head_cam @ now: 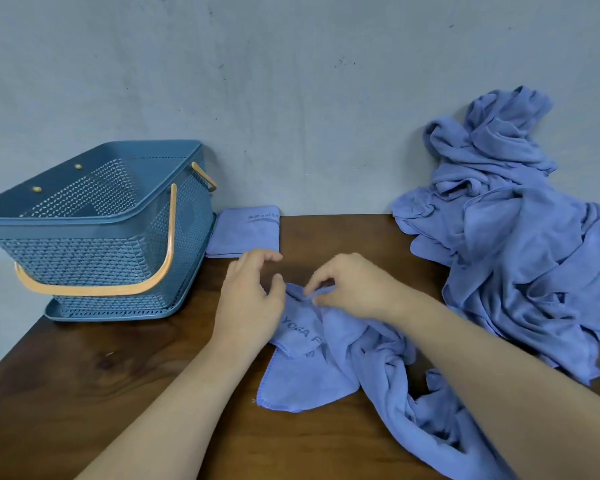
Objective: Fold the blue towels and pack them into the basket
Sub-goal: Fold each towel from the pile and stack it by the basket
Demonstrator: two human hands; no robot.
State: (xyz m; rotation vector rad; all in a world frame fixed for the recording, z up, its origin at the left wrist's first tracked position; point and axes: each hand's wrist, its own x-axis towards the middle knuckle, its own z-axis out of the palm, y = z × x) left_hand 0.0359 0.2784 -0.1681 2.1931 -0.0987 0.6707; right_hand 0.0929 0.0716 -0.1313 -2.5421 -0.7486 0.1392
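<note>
Right now a person stands at a dark wooden bench [136, 368], both bare forearms reaching in from the near edge. Near the middle of the bench lies a crumpled towel [312, 375], blue, with printed lettering partly showing. Its bulk trails away toward the near right corner. The right hand [357, 289] pinches a small ridge of this towel's far edge between thumb and fingertips. The left hand [250, 303] hovers just beside it, fingers loosely curved and holding nothing. Whether its palm touches the cloth beneath, I cannot tell.

The step in hand looks like finding the hem and corners of this towel so it can be spread flat before folding. The next move seems to call for the left hand to take the hem close by. Both hands would then draw apart to shake out the twists, since the cloth is bunched toward the right.

The task seems barely begun. One folded towel [243, 233] lies flat at the far edge, just beside the basket [84, 258], not in it. The basket, blue woven-look plastic with two orange handles [94, 292], stands at the far left corner, and no towel shows inside it. A large heap of towels [520, 244] fills the far right corner, leaning against the wall [291, 81].

The wall is plain, pale grey and lightly scuffed, and it meets the bench's far edge.
</note>
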